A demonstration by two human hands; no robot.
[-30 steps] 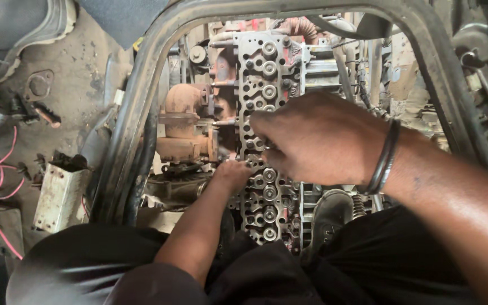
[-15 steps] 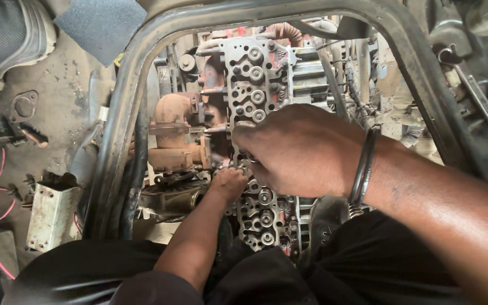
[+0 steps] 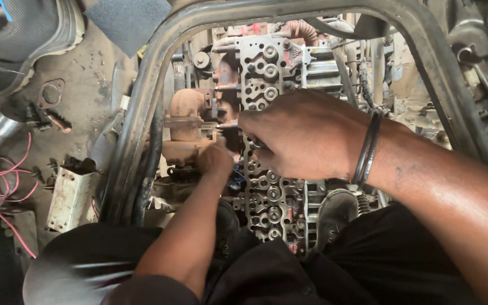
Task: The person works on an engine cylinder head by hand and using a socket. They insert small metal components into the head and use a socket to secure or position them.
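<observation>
Cylinder head (image 3: 271,73): grey metal block, long axis running up-down in the head view, far end pointing away from the person toward the top of the frame, near end toward the lap. Row of round valve springs down its length.
Location: centre of the engine bay, inside the curved metal frame (image 3: 142,107), just right of the rusty turbo housing (image 3: 186,121).
Right hand (image 3: 306,135): lies across the middle of the cylinder head, fingers curled down onto its left edge; closed over something small, but what is pinched cannot be told (fingertips hidden by the knuckles).
Bracelet (image 3: 366,148): dark bands on the right wrist.
Left hand (image 3: 217,161): reaches up from the lap, fist-like, pressed between the turbo housing and the cylinder head's left side; whether it grips anything cannot be told.
Thin rod (image 3: 227,126): short metal stub pointing left-right, between the turbo housing and the right hand's fingertips.
Surroundings: pink wires (image 3: 4,181) far left on the dirty floor, pale box (image 3: 72,197) just beside the frame.
Change from earlier: both hands sit on the same spot of the head as half a second ago; the view has shifted so the cylinder head appears a bit further right, more of its upper end showing (the hands' pose is nearly the same).
</observation>
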